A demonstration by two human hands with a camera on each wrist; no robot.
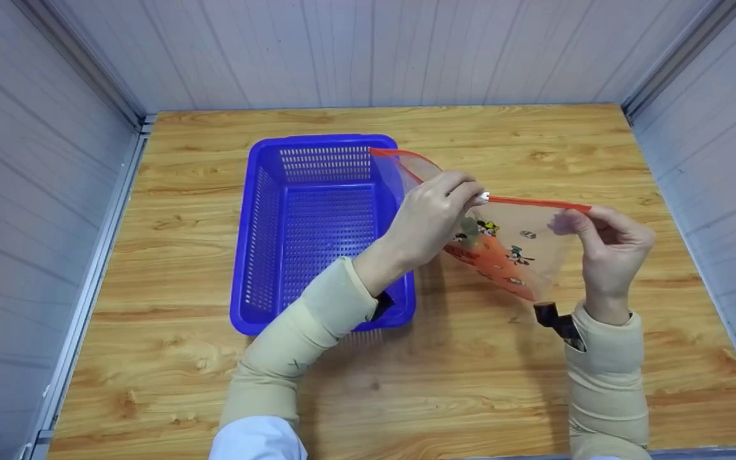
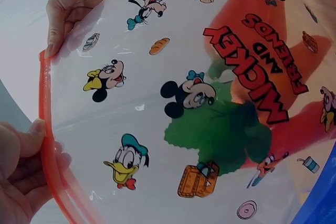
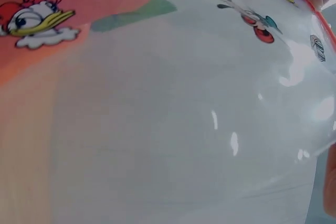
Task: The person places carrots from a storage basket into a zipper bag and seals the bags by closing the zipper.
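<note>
A clear zip bag [image 1: 544, 239] with a red zip edge and printed cartoon figures hangs tilted above the table. Orange-red shapes with a green part [image 2: 220, 124] show through its plastic; I cannot tell whether they are contents or print. My left hand [image 1: 429, 217] pinches the zip edge at the white slider [image 1: 484, 197], partly over the basket's right rim. At the right end of that edge, my right hand [image 1: 617, 249] pinches the bag's corner between thumb and fingers. The bag's other end reaches over the blue basket [image 1: 245, 236]. Plastic fills most of the right wrist view.
The blue plastic basket, with slotted walls, stands on the wood-grain table [image 1: 170, 268] left of the bag. Pale panel walls [image 1: 368, 57] close off the back and both sides. A small black device [image 1: 547, 315] sits at my right wrist.
</note>
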